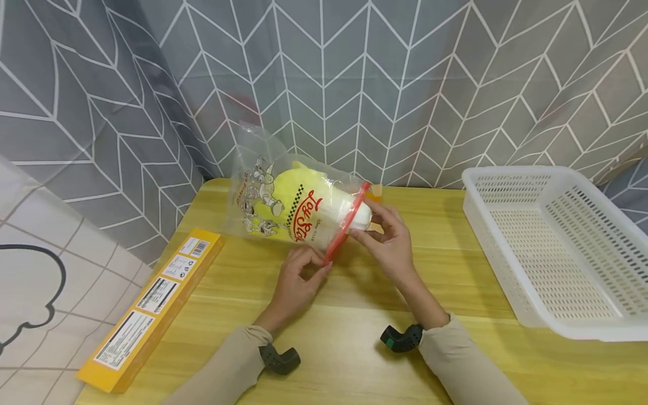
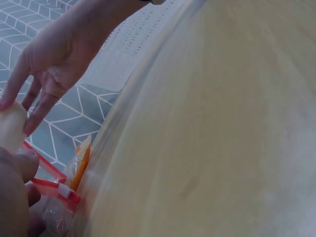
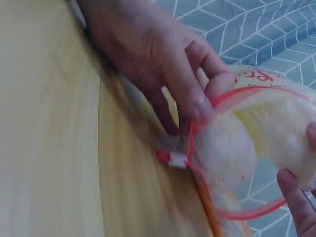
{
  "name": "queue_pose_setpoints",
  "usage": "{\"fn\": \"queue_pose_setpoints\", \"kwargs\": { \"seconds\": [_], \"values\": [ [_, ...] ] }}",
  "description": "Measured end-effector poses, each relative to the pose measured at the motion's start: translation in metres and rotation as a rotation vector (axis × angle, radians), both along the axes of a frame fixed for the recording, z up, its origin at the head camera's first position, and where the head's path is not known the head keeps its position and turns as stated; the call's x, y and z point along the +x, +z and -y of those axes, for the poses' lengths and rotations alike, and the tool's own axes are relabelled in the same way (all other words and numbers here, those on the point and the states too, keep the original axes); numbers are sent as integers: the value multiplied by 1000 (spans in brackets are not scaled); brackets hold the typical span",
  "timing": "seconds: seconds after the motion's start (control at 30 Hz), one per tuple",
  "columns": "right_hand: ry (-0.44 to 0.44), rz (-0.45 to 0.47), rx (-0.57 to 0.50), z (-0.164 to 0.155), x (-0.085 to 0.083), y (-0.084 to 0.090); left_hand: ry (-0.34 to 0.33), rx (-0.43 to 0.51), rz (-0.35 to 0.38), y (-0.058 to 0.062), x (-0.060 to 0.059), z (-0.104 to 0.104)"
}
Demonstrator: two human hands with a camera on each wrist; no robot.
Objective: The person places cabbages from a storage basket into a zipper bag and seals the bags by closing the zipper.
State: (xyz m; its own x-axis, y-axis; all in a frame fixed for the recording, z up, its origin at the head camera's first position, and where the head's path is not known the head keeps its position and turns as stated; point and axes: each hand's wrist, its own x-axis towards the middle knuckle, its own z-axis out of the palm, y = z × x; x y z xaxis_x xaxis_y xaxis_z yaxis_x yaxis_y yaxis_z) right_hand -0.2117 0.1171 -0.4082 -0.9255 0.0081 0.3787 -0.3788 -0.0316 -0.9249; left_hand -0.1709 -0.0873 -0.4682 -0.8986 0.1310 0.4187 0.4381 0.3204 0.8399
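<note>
I'm holding a Toy Story zip bag (image 1: 293, 208) at twelve o'clock.
Long axis running ten-to-four, mouth facing four; left hand (image 1: 295, 281) pinching its red zip strip (image 1: 347, 223), right hand (image 1: 394, 244) pinching a white rounded item (image 1: 362, 217).

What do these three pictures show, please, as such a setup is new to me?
There is no robot here: these are a person's bare hands. The wide picture is taken from the head, the other two from the left and right wrists. On the wooden table sit an orange box to the left and a white basket to the right. The left hand pinches the red edge of a clear printed bag; the right hand holds a white item at its opening.
</note>
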Motion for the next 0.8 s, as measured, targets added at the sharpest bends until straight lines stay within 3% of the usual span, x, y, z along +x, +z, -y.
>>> {"fn": "queue_pose_setpoints", "kwargs": {
  "seconds": [0.2,0.43,0.6,0.8],
  "values": [
    [54,52,-112,4,2,-1,-50,-1,-16,-1,0,0],
    [-6,-13,1,7,1,-8,-64,-16,-29,1,0,0],
    [-53,-54,-66,9,2,-8,-73,-13,-31,1,0,0],
    [-10,25,-56,13,4,-6,-88,-21,-50,0,-1,0]
  ]
}}
